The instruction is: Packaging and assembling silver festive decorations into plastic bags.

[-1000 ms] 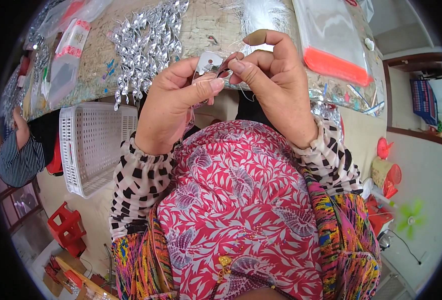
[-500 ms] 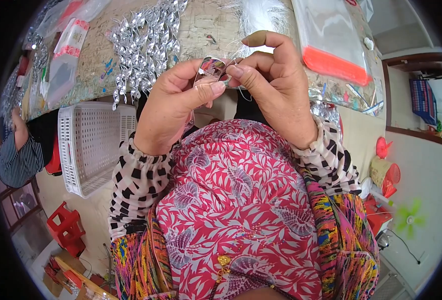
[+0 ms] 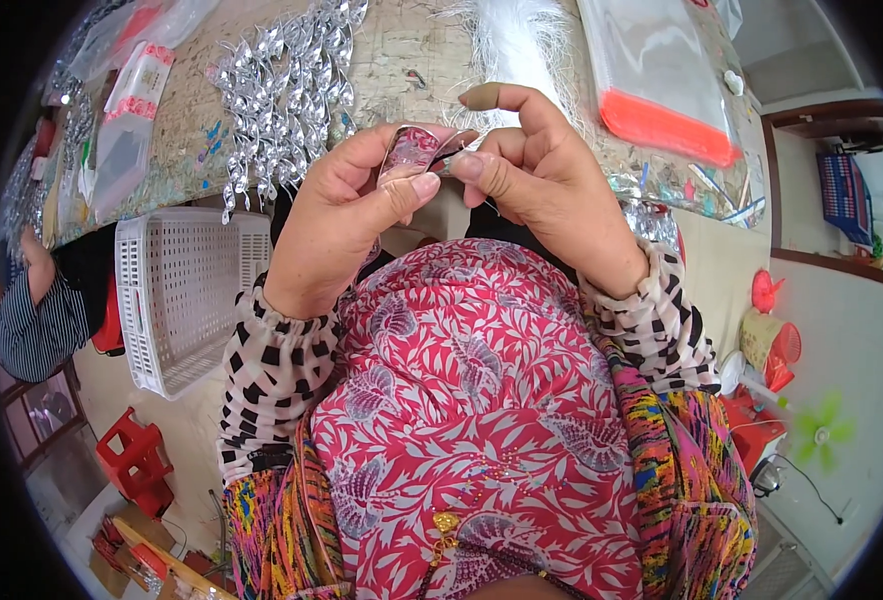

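Note:
My left hand (image 3: 347, 210) is closed, its thumb and fingers pinching a shiny silver foil strip (image 3: 412, 150) that mirrors the pink cloth. My right hand (image 3: 557, 190) meets it at the strip's right end, thumb and forefinger pressed together with another finger raised. What lies between the right fingertips is mostly hidden; it seems to be the narrow end of the foil strip. Beyond the left hand, several twisted silver foil ornaments (image 3: 292, 90) lie in rows on the worn table (image 3: 402, 60). A bundle of white threads (image 3: 522, 55) lies beyond the right hand.
Clear plastic bags with an orange-red edge (image 3: 662, 125) lie at the table's right. A white plastic crate (image 3: 192, 290) stands below the table at left, near red stools (image 3: 137, 460). Another person's striped sleeve (image 3: 37, 325) shows far left. A green fan (image 3: 822, 435) is at right.
The foil strip has tilted and now reflects pink cloth. My right hand has shifted slightly down and right, and the thread that hung under its fingers no longer shows plainly.

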### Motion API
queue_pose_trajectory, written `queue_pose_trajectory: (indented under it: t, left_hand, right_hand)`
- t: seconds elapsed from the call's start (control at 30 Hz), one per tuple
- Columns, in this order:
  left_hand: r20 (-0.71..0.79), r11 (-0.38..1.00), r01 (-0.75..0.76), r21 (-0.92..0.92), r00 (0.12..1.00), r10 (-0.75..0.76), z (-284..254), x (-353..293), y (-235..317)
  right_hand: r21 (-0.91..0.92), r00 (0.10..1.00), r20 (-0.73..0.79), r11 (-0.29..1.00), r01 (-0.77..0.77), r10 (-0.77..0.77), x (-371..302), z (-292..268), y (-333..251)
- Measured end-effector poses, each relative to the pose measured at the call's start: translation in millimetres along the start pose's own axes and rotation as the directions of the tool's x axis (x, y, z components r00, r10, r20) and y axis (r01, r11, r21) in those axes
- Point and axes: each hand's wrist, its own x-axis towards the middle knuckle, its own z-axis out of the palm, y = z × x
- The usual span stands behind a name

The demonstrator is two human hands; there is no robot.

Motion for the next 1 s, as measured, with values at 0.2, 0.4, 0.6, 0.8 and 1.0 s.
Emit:
queue_pose_trajectory:
  t: [0.2,0.4,0.6,0.8,1.0]
  left_hand:
    - [0.021,1.000,-0.005,-0.005,1.000,0.005,3,-3,2]
    - [0.087,0.959,-0.173,0.225,0.984,0.157,1,-3,-4]
    - [0.029,0.991,-0.019,0.132,0.999,0.015,3,-4,-4]
    - [-0.019,0.993,-0.004,0.120,1.000,0.006,6,0,-14]
    - [0.030,0.993,0.098,0.071,0.995,-0.100,8,4,-21]
  right_hand:
    - [0.335,0.973,0.136,0.916,-0.220,0.184,0,-8,-1]
    - [0.404,0.939,0.144,0.847,-0.345,0.314,0,-9,-5]
    - [0.480,0.932,0.148,0.800,-0.359,0.330,0,-12,-1]
    - [0.335,0.975,-0.087,0.927,-0.166,0.206,1,-6,27]
    - [-0.097,0.949,-0.285,0.989,0.112,-0.135,7,-15,39]
